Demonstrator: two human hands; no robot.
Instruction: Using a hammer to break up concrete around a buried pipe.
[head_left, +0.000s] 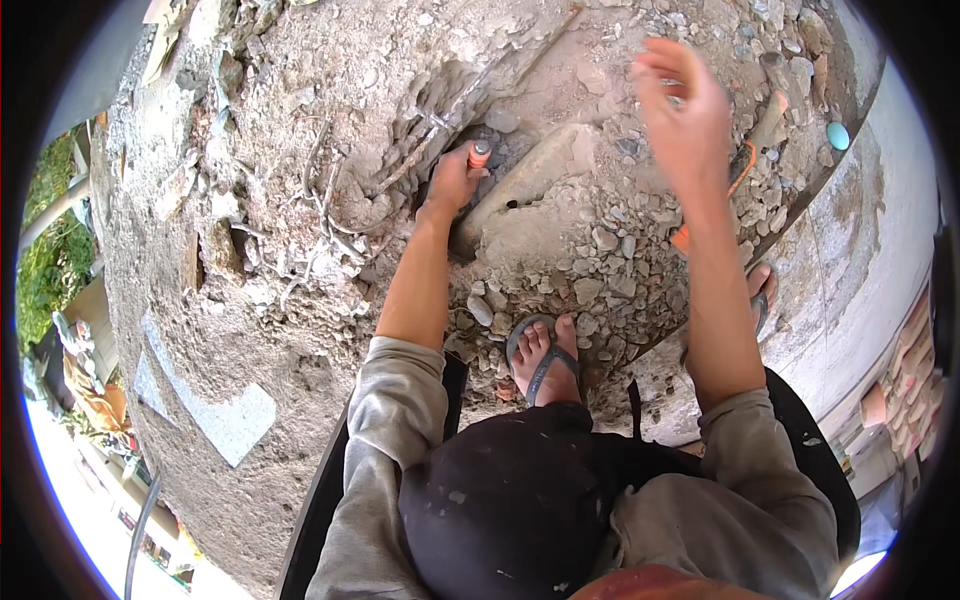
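Note:
My left hand (452, 180) is closed around a short tool with an orange grip and a metal end (480, 152), probably a chisel. Its lower part is hidden in a hollow of broken concrete. My right hand (684, 112) is raised over the rubble to the right, blurred, its fingers curled and apart, with nothing seen in it. Between the hands a long rounded piece, like a buried pipe (536, 176), lies partly under rubble. A metal rod (469, 94) runs along the hollow beside my left hand.
Gravel (600, 277) lies in front of my sandalled foot (544, 356). Bent steel wires (326, 195) stick out at the left. Behind my right forearm is an orange object (681, 240). A turquoise oval thing (838, 136) sits beside the concrete wall (862, 247).

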